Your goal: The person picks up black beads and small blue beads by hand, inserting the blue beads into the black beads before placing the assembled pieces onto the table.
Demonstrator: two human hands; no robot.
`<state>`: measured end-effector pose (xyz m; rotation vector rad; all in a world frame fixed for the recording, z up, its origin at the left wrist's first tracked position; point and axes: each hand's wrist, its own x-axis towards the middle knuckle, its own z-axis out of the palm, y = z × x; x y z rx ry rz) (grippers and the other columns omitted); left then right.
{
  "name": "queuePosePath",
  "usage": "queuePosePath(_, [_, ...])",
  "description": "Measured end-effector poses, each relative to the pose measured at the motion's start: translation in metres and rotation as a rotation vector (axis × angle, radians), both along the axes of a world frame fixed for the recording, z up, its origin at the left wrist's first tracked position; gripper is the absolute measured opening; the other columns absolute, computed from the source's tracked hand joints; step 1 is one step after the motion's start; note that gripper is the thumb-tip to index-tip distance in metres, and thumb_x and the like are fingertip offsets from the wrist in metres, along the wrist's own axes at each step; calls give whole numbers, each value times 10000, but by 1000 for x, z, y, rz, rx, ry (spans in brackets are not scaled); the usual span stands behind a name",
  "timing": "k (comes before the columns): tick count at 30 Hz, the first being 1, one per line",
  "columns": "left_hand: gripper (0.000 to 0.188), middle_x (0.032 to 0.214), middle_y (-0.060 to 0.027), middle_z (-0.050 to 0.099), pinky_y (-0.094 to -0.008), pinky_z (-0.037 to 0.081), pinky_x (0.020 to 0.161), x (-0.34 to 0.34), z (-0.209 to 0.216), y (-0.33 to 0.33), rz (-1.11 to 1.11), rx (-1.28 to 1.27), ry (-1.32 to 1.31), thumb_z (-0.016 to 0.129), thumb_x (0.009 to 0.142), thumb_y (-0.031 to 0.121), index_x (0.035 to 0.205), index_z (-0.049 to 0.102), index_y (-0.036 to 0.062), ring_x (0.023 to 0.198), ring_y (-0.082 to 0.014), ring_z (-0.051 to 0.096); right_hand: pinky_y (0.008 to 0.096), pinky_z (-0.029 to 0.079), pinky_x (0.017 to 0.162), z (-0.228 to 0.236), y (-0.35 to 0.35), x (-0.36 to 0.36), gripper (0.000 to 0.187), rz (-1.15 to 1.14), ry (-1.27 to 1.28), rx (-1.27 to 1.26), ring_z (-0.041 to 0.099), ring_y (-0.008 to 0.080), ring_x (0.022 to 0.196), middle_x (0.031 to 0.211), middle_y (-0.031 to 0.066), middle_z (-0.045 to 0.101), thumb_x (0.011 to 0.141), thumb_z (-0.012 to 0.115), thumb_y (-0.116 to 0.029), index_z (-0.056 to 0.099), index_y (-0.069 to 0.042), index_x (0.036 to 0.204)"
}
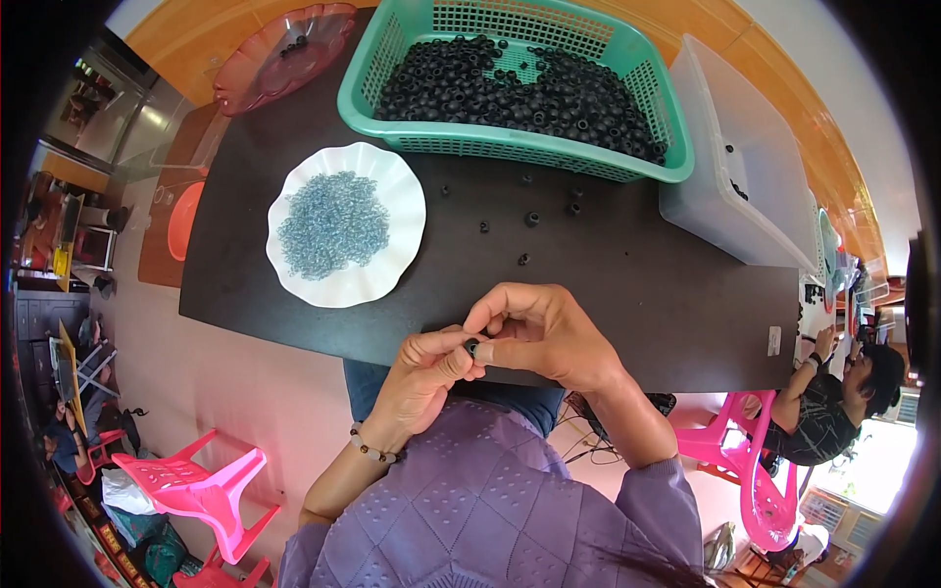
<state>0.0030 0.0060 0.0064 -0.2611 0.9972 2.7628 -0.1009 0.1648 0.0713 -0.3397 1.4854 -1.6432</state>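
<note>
Close together at the table's near edge, my left hand (426, 382) and my right hand (554, 338) both pinch one small black round part (471, 347) with a hole in it. Fingertips cover much of the part, and whether anything else is between them I cannot tell. Beyond my left hand stands a white scalloped plate (408, 211) heaped with tiny clear bluish beads (333, 225). Several loose black parts (532, 219) lie on the dark table (667, 304) past my hands. At the far side, a green plastic basket (529, 149) holds a large pile of similar black parts.
A clear plastic bin (735, 196) stands right of the basket, with a few black parts on it. At the far left is a reddish fluted dish (284, 59) with a few black pieces. Pink plastic stools (211, 490) flank me. Another person (833, 402) sits at the right.
</note>
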Motion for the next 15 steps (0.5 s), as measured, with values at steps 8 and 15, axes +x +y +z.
queuePosePath(8, [238,905,-44,633,-260,491,741,-2,-6,-1,-52,274,-109,637,881,180,1052,640,15,801,-140,596,221,449,792,10,14,-6,149,-64,64,-21,557,70,865,918,14,618,838,657,-36,644,-4,982])
queuePosePath(15, [189,848,-2,552,-266,415,683,-6,3,-9,8,198,-156,669,853,218,942,608,63,764,-131,503,269,453,629,-13,63,-54,129,-372,1043,694,594,176,667,777,95,634,817,645,-77,682,-31,933])
